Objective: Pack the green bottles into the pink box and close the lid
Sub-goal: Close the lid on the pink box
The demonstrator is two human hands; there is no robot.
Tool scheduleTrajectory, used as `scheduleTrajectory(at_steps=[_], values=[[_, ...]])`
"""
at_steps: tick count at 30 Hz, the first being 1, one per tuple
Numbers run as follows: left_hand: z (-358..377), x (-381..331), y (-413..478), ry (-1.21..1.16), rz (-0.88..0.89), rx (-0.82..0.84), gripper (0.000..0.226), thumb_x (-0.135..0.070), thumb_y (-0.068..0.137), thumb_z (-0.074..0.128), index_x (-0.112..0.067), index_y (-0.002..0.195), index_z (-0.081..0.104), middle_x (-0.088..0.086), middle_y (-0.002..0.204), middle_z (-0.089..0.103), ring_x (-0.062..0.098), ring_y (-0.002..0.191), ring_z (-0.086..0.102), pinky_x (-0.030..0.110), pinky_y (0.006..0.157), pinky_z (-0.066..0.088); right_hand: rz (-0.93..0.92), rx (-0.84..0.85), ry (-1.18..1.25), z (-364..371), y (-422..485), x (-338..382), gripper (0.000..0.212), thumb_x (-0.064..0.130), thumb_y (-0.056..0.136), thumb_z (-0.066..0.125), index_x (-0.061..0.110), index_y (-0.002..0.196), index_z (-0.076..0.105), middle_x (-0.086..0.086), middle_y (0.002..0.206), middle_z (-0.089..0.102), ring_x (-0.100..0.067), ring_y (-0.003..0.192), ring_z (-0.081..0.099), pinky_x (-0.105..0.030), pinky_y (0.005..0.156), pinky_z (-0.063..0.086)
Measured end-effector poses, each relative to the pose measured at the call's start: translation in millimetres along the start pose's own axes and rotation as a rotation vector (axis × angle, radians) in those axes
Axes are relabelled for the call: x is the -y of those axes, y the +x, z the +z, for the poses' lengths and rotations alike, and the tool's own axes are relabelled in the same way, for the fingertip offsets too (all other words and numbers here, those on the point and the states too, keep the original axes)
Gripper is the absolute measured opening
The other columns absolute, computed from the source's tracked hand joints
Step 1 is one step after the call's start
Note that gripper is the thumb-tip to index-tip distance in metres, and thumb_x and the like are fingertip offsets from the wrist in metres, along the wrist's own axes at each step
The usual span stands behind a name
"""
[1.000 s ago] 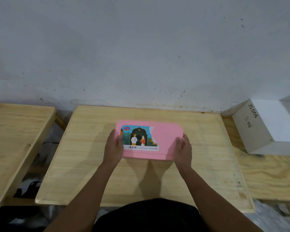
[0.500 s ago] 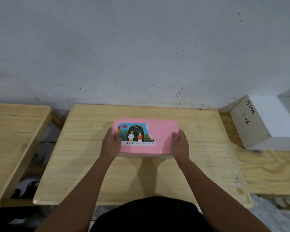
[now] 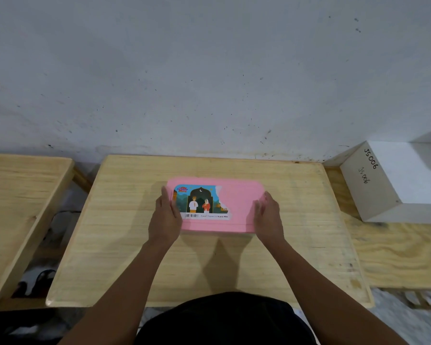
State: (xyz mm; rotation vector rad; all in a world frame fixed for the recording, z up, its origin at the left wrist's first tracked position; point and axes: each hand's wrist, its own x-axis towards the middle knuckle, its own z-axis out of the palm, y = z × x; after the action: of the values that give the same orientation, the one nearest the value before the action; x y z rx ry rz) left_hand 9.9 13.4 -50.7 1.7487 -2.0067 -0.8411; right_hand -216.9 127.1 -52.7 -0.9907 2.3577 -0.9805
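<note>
Two hands, left (image 3: 165, 215) and right (image 3: 268, 216), flanking the pink box (image 3: 237, 202).

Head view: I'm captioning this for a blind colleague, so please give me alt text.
A person's left hand and right hand flank the ends of a closed pink box on a wooden table; a white box marked JS006 sits at right.

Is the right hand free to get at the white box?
Probably yes: the right hand lies open beside the pink box, gripping nothing, with only bare table between it and the white box.
</note>
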Motion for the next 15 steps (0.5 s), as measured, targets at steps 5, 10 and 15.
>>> scheduleTrajectory(at_steps=[5,10,15], values=[[-4,4,14,0.251,0.205,0.065,0.065,-0.013,0.092,0.042,-0.013,0.152,0.016,0.007,0.161,0.007,0.031,0.138,0.033,0.047,0.085,0.051,-0.18,0.022,-0.373,7,18,6,0.053,0.014,0.099,0.034,0.014,0.151,0.028,-0.008,0.161,0.021,-0.027,0.147,0.023,-0.049,0.11,0.038],[-6,-4,30,0.284,0.231,0.189,0.067,-0.016,0.092,0.041,-0.015,0.152,0.012,0.0,0.162,0.003,0.026,0.147,0.013,0.048,0.104,0.042,-0.204,0.072,-0.465,16,28,12,0.06,0.034,0.095,0.015,0.015,0.15,0.031,-0.01,0.159,0.027,-0.028,0.149,0.016,-0.048,0.117,0.027],[0,-12,28,0.321,0.228,0.078,0.066,-0.038,0.086,0.033,-0.015,0.148,0.025,0.005,0.156,0.024,0.033,0.116,0.046,0.044,0.078,0.052,-0.185,0.058,-0.408,17,27,14,0.053,0.032,0.099,0.027,0.015,0.149,0.034,-0.01,0.157,0.029,-0.028,0.149,0.016,-0.043,0.117,0.028]])
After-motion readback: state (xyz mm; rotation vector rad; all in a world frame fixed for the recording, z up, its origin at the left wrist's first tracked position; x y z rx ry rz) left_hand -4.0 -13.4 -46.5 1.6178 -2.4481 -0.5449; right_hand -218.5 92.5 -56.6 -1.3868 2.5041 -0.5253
